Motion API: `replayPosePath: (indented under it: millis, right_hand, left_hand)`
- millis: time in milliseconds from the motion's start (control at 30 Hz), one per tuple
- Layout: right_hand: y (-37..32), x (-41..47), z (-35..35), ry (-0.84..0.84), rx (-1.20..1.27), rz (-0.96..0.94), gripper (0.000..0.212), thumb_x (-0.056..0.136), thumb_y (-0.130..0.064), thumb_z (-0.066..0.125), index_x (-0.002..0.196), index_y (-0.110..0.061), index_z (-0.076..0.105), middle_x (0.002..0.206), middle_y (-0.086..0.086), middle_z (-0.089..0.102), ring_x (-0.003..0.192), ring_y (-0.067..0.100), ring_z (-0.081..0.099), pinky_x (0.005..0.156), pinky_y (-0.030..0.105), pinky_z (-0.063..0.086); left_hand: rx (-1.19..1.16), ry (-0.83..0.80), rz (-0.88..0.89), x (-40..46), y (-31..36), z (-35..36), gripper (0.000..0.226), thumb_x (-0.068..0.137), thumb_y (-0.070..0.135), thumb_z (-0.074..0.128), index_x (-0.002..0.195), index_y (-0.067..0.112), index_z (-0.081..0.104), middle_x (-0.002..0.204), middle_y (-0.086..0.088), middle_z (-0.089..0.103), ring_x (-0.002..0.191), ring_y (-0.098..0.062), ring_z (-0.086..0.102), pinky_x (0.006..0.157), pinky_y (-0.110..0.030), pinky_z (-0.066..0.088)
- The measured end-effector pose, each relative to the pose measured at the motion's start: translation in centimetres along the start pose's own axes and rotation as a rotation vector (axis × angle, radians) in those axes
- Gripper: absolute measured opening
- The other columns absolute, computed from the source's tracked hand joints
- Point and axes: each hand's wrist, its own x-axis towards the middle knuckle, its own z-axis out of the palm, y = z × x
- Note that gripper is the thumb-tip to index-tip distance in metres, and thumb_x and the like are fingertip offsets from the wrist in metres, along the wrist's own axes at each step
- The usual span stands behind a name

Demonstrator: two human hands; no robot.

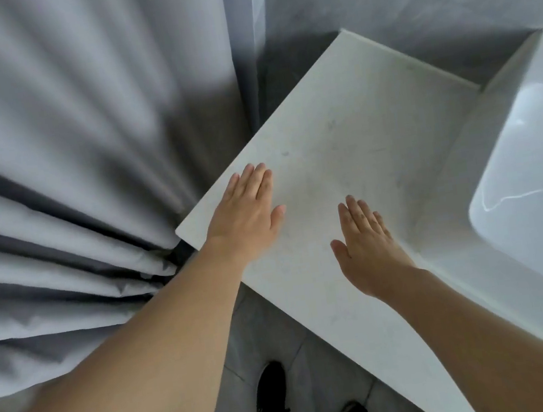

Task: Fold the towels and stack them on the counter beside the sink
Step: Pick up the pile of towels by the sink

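Over pale counter (340, 134), near its left edge: left hand (247, 216), fingers straight and together, palm down, holding nothing. Just right of it, apart: right hand (368, 245), flat too, fingers straight, holding nothing. Whether palms touch counter, unclear. Towels: not in view. Right of counter: white sink (532, 150). Left: grey curtain (67, 163) in folds. Below: tiled floor (317, 355), dark shoes (270, 389).

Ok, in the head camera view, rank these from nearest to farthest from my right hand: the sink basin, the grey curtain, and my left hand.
From the right hand:
1. Left hand, just to its left, flat on the counter.
2. Sink basin, off to the right.
3. Grey curtain, far left, beyond the counter's edge.
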Motion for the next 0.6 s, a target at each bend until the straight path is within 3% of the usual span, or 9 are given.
replayPosePath:
  millis: [233,467,600]
  right_hand:
    - [5.3,-6.7,2.7,-0.003,0.163,0.008,0.061,0.106,-0.032,0.021,0.155,-0.011,-0.011,0.161,0.001,-0.022,0.147,0.013,-0.021,0.119,0.028,-0.014]
    - [11.5,-15.2,4.9,-0.023,0.152,0.046,0.062,0.106,-0.035,0.017,0.154,-0.013,-0.014,0.159,0.001,-0.026,0.146,0.013,-0.025,0.117,0.028,-0.016]
    - [15.6,-19.9,6.4,-0.023,0.145,0.133,0.062,0.106,-0.036,0.017,0.154,-0.013,-0.014,0.16,0.001,-0.025,0.146,0.013,-0.025,0.119,0.03,-0.015]
  left_hand:
    - [0.004,-0.026,0.062,-2.5,8.1,1.7,0.066,0.105,0.045,0.014,0.158,0.006,0.001,0.167,-0.008,-0.004,0.153,-0.022,-0.009,0.125,-0.038,-0.003]
    - [-0.072,-0.043,0.134,-7.5,17.1,3.3,0.064,0.106,0.042,0.018,0.158,0.005,0.006,0.167,-0.009,0.002,0.154,-0.021,0.0,0.125,-0.036,0.002]
    - [-0.116,0.009,0.285,-10.1,22.5,5.0,0.066,0.102,0.04,0.01,0.155,0.003,0.022,0.164,-0.012,0.02,0.152,-0.023,0.015,0.125,-0.033,0.007]
